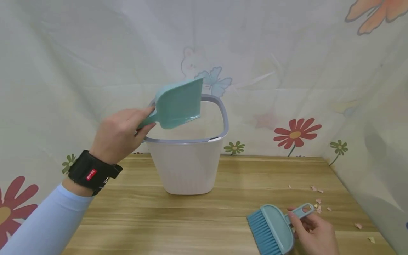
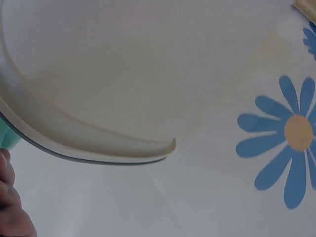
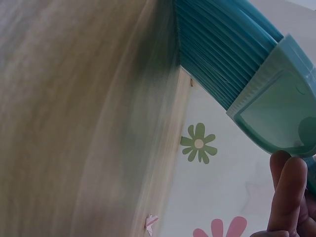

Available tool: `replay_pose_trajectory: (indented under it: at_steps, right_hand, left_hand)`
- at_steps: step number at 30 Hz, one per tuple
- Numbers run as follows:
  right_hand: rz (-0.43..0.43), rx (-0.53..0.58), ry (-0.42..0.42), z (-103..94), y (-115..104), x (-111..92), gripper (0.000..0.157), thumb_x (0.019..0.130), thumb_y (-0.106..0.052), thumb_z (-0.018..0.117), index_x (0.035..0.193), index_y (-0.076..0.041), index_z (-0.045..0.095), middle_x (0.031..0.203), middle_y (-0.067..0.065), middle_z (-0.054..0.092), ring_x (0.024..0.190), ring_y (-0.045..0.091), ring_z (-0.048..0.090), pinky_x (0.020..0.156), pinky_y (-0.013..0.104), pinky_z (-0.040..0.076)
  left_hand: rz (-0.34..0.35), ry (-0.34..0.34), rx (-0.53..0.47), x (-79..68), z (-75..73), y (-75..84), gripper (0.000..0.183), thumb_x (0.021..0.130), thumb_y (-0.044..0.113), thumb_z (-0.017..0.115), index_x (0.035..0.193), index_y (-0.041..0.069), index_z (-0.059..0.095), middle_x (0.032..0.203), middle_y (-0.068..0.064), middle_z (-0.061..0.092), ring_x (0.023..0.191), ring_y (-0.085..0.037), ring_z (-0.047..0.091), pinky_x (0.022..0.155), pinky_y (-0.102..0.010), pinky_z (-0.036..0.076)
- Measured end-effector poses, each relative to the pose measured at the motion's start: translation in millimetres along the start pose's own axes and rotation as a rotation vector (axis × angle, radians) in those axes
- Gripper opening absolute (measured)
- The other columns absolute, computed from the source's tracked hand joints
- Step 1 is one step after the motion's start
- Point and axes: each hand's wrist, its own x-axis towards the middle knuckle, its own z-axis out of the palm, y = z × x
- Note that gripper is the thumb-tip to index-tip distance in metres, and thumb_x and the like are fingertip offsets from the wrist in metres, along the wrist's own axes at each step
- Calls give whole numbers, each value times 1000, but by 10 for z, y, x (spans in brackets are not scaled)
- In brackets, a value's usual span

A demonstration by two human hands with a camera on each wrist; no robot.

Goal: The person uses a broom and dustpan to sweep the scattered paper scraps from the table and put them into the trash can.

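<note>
In the head view my left hand [image 1: 122,131] grips the handle of a teal dustpan [image 1: 180,102], which is tilted over the mouth of a white bin [image 1: 188,166] with a grey-blue rim. The left wrist view catches part of the bin's rim [image 2: 98,153] and some fingers of that hand at the lower left. At the lower right my right hand [image 1: 313,230] holds a small teal hand brush [image 1: 278,226] by its handle, low over the wooden table. The brush's blue bristles [image 3: 227,44] point toward the tabletop in the right wrist view.
Small pale pink and yellowish scraps [image 1: 318,207] lie scattered on the right side of the wooden table [image 1: 134,216]. A white flower-printed curtain [image 1: 271,63] hangs behind the table and along its sides. The bin stands near the table's back edge.
</note>
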Motion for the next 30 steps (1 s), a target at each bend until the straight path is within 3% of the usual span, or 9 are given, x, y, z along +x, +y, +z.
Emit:
replay_pose_trajectory:
  at_steps: [3, 8, 10, 12, 16, 19, 23, 30]
  right_hand:
    - [-8, -3, 2, 4, 2, -8, 20, 98, -20, 74, 108, -4, 78, 82, -1, 76, 59, 4, 66, 50, 27, 55]
    - [-34, -10, 18, 9, 12, -12, 17, 97, -17, 74, 107, -4, 79, 80, -2, 75, 56, 5, 64, 49, 24, 53]
    - [-42, -12, 23, 11, 21, -7, 16, 97, -16, 75, 106, -4, 79, 79, -4, 75, 55, 5, 64, 49, 23, 52]
    - [-45, -14, 25, 13, 28, -3, 15, 97, -16, 75, 106, -4, 79, 79, -3, 74, 55, 5, 63, 49, 23, 51]
    - [-55, 1, 23, 19, 37, -1, 16, 97, -14, 75, 107, -3, 78, 81, 1, 75, 56, 5, 63, 50, 23, 52]
    - [-62, 17, 24, 21, 45, -1, 16, 96, -14, 75, 107, -2, 78, 82, 3, 76, 55, 6, 63, 50, 23, 52]
    - [-64, 43, 19, 12, 72, 4, 16, 97, -13, 75, 107, -1, 78, 80, -5, 74, 55, 7, 63, 50, 23, 52]
    - [-16, 190, 18, -49, 99, -6, 13, 96, -3, 72, 101, 9, 73, 79, -22, 72, 55, 6, 64, 49, 25, 53]
  left_hand:
    - [-114, 26, -74, -62, -22, 8, 46, 85, 7, 83, 128, -1, 70, 99, -18, 77, 68, -27, 68, 60, -36, 53]
    - [-337, 14, -290, -196, -121, 63, 38, 92, 5, 78, 128, 1, 71, 108, -16, 78, 71, -6, 66, 65, -9, 46]
    - [-408, -15, -374, -253, -181, 116, 37, 93, 4, 76, 130, 3, 71, 108, -15, 77, 71, 0, 62, 64, -7, 44]
    - [-457, -42, -433, -313, -235, 186, 36, 94, 4, 74, 130, 4, 71, 102, -14, 77, 65, 0, 56, 58, -13, 41]
    - [-522, -110, -512, -446, -317, 360, 35, 95, 4, 72, 131, 5, 71, 99, -14, 77, 63, -4, 54, 54, -20, 39]
    - [-557, -177, -575, -556, -340, 496, 35, 97, 5, 70, 132, 6, 70, 107, -13, 77, 71, -6, 58, 57, -21, 43]
    - [-576, -262, -697, -714, -321, 675, 33, 99, 3, 68, 132, 6, 69, 111, -11, 77, 80, -5, 64, 64, -21, 51]
    - [-552, -378, -983, -1049, -176, 906, 32, 100, 0, 64, 132, 4, 68, 116, -9, 76, 97, -6, 71, 76, -26, 60]
